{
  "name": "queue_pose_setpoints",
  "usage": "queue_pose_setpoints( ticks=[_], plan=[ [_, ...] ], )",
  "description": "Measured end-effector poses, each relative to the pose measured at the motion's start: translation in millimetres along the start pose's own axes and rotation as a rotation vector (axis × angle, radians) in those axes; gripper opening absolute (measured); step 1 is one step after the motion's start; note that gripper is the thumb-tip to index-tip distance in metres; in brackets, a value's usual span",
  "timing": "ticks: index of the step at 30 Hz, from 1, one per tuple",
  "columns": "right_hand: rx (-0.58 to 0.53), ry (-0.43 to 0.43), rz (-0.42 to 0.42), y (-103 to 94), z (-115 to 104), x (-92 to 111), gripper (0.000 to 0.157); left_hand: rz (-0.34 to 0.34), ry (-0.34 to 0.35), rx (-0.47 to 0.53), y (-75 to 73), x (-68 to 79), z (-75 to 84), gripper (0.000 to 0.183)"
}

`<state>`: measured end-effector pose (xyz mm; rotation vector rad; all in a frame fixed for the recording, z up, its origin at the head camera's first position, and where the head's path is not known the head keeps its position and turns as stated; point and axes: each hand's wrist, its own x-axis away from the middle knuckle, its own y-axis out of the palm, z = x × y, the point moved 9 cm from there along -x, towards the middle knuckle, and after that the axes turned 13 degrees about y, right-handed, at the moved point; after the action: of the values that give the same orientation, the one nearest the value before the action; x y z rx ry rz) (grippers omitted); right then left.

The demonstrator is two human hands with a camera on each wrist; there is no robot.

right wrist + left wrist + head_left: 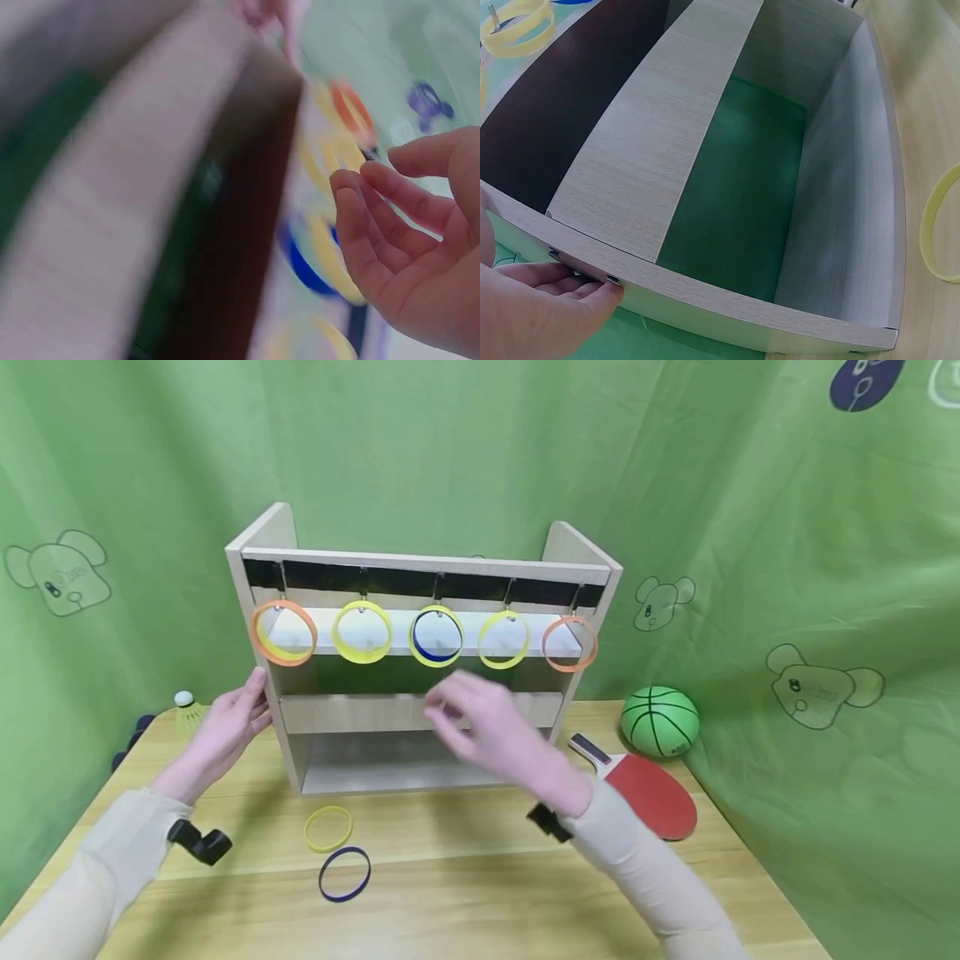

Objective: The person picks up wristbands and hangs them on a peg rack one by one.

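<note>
Against the outer left side of a wooden shelf unit (420, 714) rests my left hand (228, 727); in the left wrist view its fingers (592, 296) touch the side panel. My right hand (495, 722), loosely curled and holding nothing, is in front of the shelf below the hanging rings. Along the black strip hang several rings on hooks: an orange ring (313, 625) with a yellow one, a yellow ring (337, 639), a yellow ring with a blue ring (435, 657), another yellow ring (483, 652), and an orange ring (547, 652). The right wrist view is blurred.
A yellow ring (308, 837) and a dark blue ring (322, 885) lie on the table before the shelf. To the right are a red paddle (652, 793) and a green ball (660, 721). A shuttlecock (187, 714) stands at the left edge, near a dark object (135, 735).
</note>
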<state>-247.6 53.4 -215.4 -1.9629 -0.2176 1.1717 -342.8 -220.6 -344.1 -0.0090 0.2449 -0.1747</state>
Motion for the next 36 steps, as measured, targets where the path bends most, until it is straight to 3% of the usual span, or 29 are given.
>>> queue_pose_setpoints(
  ticks=[4,9,15,21,36],
  plan=[
    [0.005,0.013,-0.116,58.0,2,31,0.003,0.003,0.001,0.011,-0.4,-0.3,-0.5,0.092],
    [-0.035,0.093,-0.301,128.8,8,69,0.005,0.003,0.002,0.005,-0.8,-0.8,-0.5,0.091],
    [-0.022,0.217,-0.476,186.7,20,98,0.005,0.0,0.0,0.019,0.2,-0.7,-0.5,0.09],
    [0.068,0.228,-0.531,213.5,21,104,0.005,0.004,0.006,0.029,-0.7,-1.2,-0.5,0.09],
    [0.14,0.225,-0.607,241.1,21,101,0.006,0.004,0.007,0.03,0.1,-0.6,0.9,0.089]
  ],
)
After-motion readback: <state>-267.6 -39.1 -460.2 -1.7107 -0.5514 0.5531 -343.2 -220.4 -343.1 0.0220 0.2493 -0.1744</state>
